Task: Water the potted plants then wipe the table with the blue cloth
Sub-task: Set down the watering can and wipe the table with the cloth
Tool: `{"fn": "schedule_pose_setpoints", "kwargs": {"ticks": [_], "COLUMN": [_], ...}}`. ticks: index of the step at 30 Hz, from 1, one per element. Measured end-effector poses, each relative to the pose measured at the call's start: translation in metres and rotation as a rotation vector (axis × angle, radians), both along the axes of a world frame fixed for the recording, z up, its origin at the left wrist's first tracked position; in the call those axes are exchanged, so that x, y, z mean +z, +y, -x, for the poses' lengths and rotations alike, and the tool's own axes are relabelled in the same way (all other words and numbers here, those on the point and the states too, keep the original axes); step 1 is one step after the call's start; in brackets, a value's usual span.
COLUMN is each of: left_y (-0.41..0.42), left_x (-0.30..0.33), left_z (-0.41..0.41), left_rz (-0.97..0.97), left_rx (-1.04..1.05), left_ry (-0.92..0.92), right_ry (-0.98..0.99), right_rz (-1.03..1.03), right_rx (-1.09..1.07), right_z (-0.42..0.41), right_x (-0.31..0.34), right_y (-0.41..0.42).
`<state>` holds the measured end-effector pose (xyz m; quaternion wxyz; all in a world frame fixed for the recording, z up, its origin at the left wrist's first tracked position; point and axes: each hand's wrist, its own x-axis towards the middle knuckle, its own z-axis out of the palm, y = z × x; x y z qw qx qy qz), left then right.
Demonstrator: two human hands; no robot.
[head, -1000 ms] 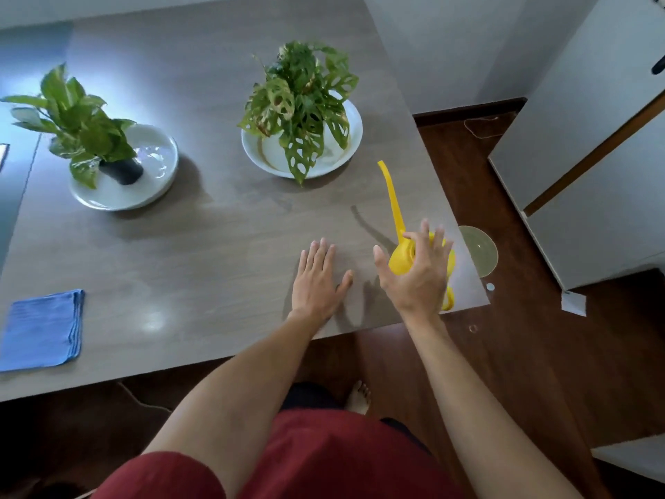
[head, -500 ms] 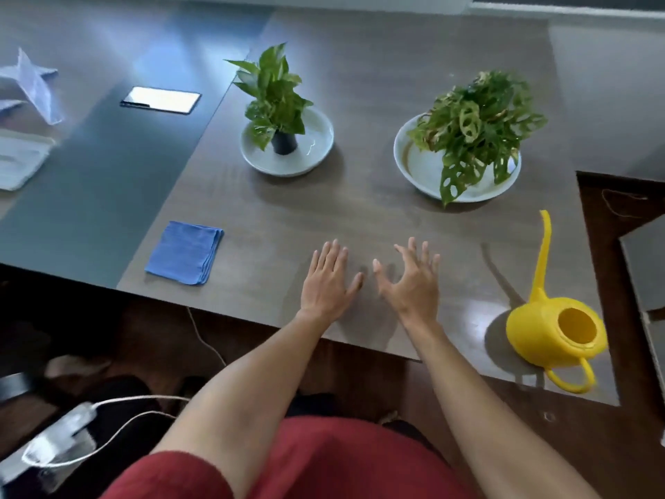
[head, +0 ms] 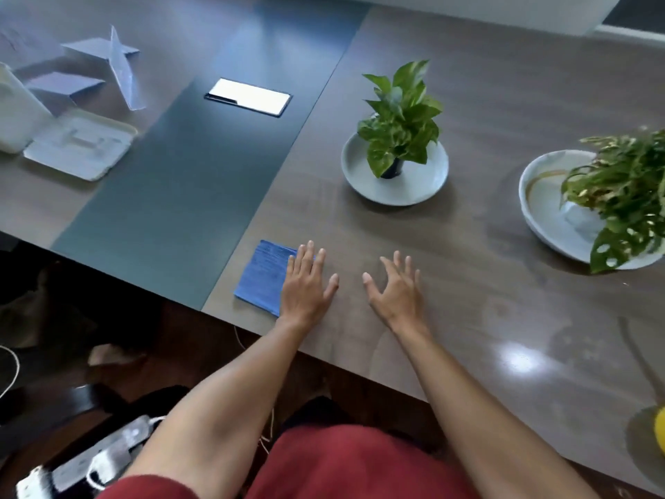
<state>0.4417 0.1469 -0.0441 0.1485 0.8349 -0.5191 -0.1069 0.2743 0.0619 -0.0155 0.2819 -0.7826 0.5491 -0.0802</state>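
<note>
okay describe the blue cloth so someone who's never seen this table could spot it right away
Start at the brown wooden table and follow its near edge to where it meets the dark grey strip. The blue cloth lies there, folded into a flat square, with the left hand over its right side. It is the only blue thing on the brown surface; the neighbouring plants sit in white dishes farther back.

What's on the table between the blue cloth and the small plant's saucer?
Nothing: in the head view, only bare wood-grain table lies between the blue cloth and the small plant's saucer.
</note>
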Motion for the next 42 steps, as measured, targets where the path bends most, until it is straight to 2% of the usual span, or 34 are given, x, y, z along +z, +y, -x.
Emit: {"fn": "schedule_pose_setpoints", "kwargs": {"ticks": [5, 7, 13, 21, 31, 36, 42], "left_y": [0.009, 0.013, 0.002, -0.101, -0.266, -0.255, -0.173], "left_x": [-0.019, -0.03, -0.045, -0.04, -0.029, -0.027, -0.03], "left_z": [-0.061, -0.068, -0.075, -0.107, -0.154, -0.155, -0.14], "left_rz": [-0.039, -0.097, -0.072, -0.113, -0.227, -0.238, -0.232], "left_rx": [-0.017, -0.07, -0.09, -0.094, -0.081, -0.12, -0.117], "left_ry": [-0.099, -0.122, -0.139, -0.116, -0.143, -0.135, -0.145], "right_ry": [0.075, 0.111, 0.213, 0.279, 0.259, 0.265, 0.236], "right_rz": [-0.025, -0.008, 0.081, 0.253, 0.33, 0.313, 0.225], "right_rx": [-0.024, -0.058, -0.151, -0.166, -0.192, -0.177, -0.12], "right_z": [-0.053, -0.061, -0.064, -0.07, -0.072, -0.07, -0.065], "right_x": [-0.011, -0.016, -0.037, -0.061, -0.072, -0.073, -0.065], "right_y": [-0.008, -0.015, -0.045, -0.058, -0.059, -0.059, -0.061]}}
